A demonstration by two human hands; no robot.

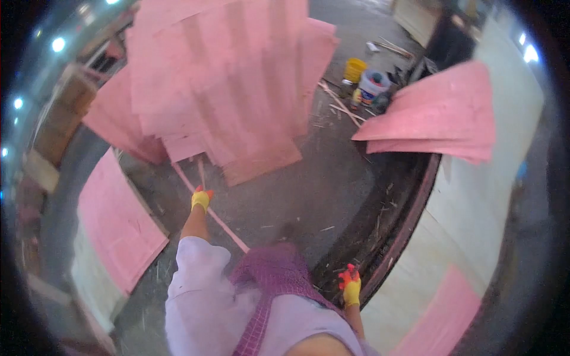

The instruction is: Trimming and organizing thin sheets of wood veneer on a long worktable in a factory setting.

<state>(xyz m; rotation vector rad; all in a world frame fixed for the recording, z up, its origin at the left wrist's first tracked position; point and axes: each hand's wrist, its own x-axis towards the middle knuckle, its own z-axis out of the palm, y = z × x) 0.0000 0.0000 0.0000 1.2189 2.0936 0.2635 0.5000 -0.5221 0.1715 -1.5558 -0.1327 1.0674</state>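
Head view, looking down at a concrete floor (309, 190). The left hand (201, 198), in a yellow glove with red fingertips, is extended forward with its fingers curled about the lower end of a thin pink strip (205, 207) that lies slanting across the floor; whether the grip is fully closed cannot be told. Just ahead of it lies a fanned stack of pink veneer sheets (225, 89). The right hand (350, 286), gloved alike, hangs low beside the dark red rim of a bench (409, 225), fingers loosely spread, holding nothing. Further pink sheets (439, 113) rest on that bench. A yellow bucket (355, 69) stands well beyond.
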